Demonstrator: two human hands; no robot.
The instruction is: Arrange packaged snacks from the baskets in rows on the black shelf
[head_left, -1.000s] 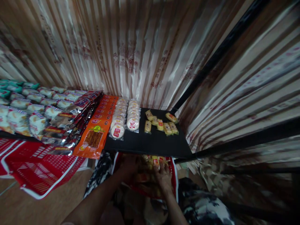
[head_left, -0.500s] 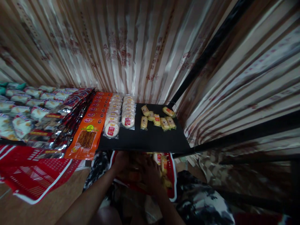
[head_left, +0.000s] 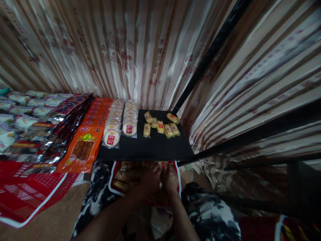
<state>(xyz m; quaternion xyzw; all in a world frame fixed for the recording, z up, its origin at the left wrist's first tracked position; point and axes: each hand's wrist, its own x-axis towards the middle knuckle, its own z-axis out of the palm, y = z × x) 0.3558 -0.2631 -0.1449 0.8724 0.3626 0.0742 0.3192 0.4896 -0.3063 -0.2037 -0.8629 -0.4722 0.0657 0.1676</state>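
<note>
A red basket [head_left: 179,187] with a white rim sits between the knees, partly under the front edge of a black shelf [head_left: 145,151]. Both hands are down inside it, close together, among small wrapped cakes [head_left: 121,175]. My left hand [head_left: 150,179] is near the basket's middle, fingers curled toward the far side. Beside it my right hand [head_left: 170,178] is bent inward with closed fingers. Shadow and the hands themselves hide what the fingers grip. On the shelf, several yellow wrapped cakes [head_left: 160,127] lie loosely, one apart at the back right [head_left: 173,117].
Left of the yellow cakes stand two rows of round white packaged biscuits [head_left: 129,129], then orange snack packets [head_left: 82,147], dark shiny packets [head_left: 47,144] and white packets [head_left: 25,121]. Another red basket [head_left: 27,190] is below left. A black post [head_left: 200,73] and striped curtain [head_left: 140,50] border the shelf.
Both hands have shifted right within the basket and drawn closer together. Wrapped cakes at the basket's left side are now uncovered. The view has turned slightly right; the shelf items look unchanged.
</note>
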